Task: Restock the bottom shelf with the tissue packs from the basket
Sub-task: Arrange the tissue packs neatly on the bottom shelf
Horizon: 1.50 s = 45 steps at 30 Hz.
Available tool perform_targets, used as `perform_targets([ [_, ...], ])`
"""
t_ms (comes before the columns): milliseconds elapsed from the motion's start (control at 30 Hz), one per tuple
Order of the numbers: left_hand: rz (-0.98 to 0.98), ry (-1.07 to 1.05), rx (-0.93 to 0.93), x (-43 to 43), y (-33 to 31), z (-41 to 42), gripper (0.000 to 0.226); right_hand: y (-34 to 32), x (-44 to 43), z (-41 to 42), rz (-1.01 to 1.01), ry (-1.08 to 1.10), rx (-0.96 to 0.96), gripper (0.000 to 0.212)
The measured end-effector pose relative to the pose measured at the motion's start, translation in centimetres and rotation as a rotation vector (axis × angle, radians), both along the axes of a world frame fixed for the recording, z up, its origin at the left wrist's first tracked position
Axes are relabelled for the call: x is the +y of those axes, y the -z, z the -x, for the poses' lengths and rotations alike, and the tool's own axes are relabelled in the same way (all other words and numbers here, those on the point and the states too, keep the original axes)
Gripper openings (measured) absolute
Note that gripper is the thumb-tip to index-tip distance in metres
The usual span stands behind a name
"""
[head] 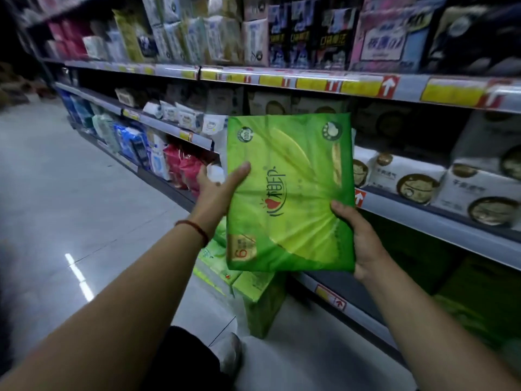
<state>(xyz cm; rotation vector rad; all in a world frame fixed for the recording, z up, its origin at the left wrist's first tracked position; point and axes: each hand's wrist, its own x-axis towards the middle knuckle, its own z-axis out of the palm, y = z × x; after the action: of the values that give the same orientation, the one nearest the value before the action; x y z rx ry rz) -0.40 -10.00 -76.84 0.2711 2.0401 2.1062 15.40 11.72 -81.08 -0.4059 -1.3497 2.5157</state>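
Bottom shelf [363, 317], right: dim, some green stock prob. in. Spare packs [253, 294] stacked near on floor; basket not discernible. Tissue pack [290, 193] mid-air, unplaced; left hand [217, 190] & right hand [363, 241] both grip its edges.

the green tissue pack [290, 193] hides most fingers of the left hand [217, 193] and right hand [363, 241], and the top of the green stack [259, 294] on the floor [84, 221] beneath. the near-right bottom shelf [366, 309] is too dark to tell its contents. top-shelf goods [310, 32] and yellow price labels [358, 87] are blurred, unreadable.
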Motion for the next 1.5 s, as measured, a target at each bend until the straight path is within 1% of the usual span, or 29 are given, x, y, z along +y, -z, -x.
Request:
perform_targets([
  [33, 0.017, 0.069, -0.037, 0.1, 1.9, -1.5, 0.124, 0.3, 0.1, 0.0, -0.024, 0.013, -0.013, 0.051],
  [67, -0.010, 0.164, -0.083, 0.3, 3.6, -2.4, 0.107, 0.5, 0.3, 0.0, -0.052, 0.026, -0.027, 0.056],
  [100, -0.052, 0.225, -0.127, 0.4, 4.8, -3.4, 0.086, 0.7, 0.5, 0.0, -0.078, 0.034, -0.040, 0.058],
  [133, -0.085, 0.234, -0.154, 0.6, 5.1, -3.9, 0.070, 0.7, 0.7, 0.0, -0.099, 0.036, -0.049, 0.058],
  [167, -0.090, 0.246, -0.150, 0.7, 5.0, -4.2, 0.061, 0.8, 0.9, -0.2, -0.115, 0.034, -0.055, 0.056],
  [200, -0.089, 0.260, -0.127, 0.5, 4.9, -4.3, 0.058, 0.8, 1.0, -0.4, -0.126, 0.029, -0.062, 0.055],
  [300, -0.101, 0.284, -0.106, -0.2, 4.7, -3.5, 0.055, 0.8, 1.1, -0.6, -0.165, 0.039, -0.055, 0.050],
  [433, -0.097, 0.300, -0.122, -0.7, 5.4, -2.3, 0.065, 0.8, 0.1, 0.1, -0.262, 0.061, -0.054, 0.051],
  [533, -0.090, 0.300, -0.154, -0.6, 5.9, -1.6, 0.057, 0.9, -0.5, 0.6, -0.300, 0.075, -0.089, 0.048],
  [700, -0.089, 0.281, -0.256, -0.8, 6.7, -1.4, 0.058, 1.3, -1.1, 1.6, -0.258, 0.071, -0.145, 0.038],
  [800, -0.084, 0.272, -0.296, -1.2, 6.7, -1.2, 0.058, 1.2, -1.4, 2.1, -0.268, 0.076, -0.162, 0.046],
  [933, -0.071, 0.282, -0.372, -2.1, 6.1, -0.8, 0.048, 1.3, -1.3, 2.7, -0.264, 0.098, -0.198, 0.055],
  [1000, -0.095, 0.282, -0.369, -2.6, 5.9, -0.4, 0.045, 1.3, -1.1, 2.8, -0.217, 0.059, -0.218, 0.054],
  [1067, -0.121, 0.201, -0.347, -3.1, 6.1, 0.1, 0.042, 0.9, -0.8, 2.6, -0.128, -0.010, -0.238, 0.046],
  [1100, -0.095, 0.142, -0.322, -3.2, 6.0, 0.2, 0.037, 0.6, -0.7, 2.4, -0.087, -0.036, -0.237, 0.039],
  [1167, 0.055, 0.050, -0.153, -4.0, 6.8, 1.0, 0.017, 0.2, -0.2, 2.2, -0.044, -0.035, -0.228, 0.036],
  [1200, 0.134, 0.070, -0.032, -4.1, 7.1, 1.4, 0.025, 0.1, 0.1, 2.2, -0.038, -0.027, -0.231, 0.037],
  [1233, 0.221, 0.134, 0.127, -4.0, 7.3, 1.5, 0.045, -0.1, 0.3, 2.2, -0.034, -0.028, -0.230, 0.038],
  [1267, 0.271, 0.195, 0.253, -3.9, 7.6, 1.5, 0.056, -0.2, 0.4, 2.2, -0.037, -0.040, -0.229, 0.038],
  [1333, 0.363, 0.225, 0.439, -3.5, 7.4, 1.3, 0.058, -0.3, 0.7, 2.1, -0.062, -0.062, -0.255, 0.038],
  [1433, 0.555, 0.223, 0.843, -2.9, 8.1, 1.9, 0.082, -0.5, 1.2, 1.8, -0.072, -0.081, -0.307, 0.033],
  [1500, 0.589, 0.210, 0.994, -2.8, 7.8, 2.0, 0.089, -0.5, 1.6, 1.4, -0.068, -0.072, -0.343, 0.033],
])
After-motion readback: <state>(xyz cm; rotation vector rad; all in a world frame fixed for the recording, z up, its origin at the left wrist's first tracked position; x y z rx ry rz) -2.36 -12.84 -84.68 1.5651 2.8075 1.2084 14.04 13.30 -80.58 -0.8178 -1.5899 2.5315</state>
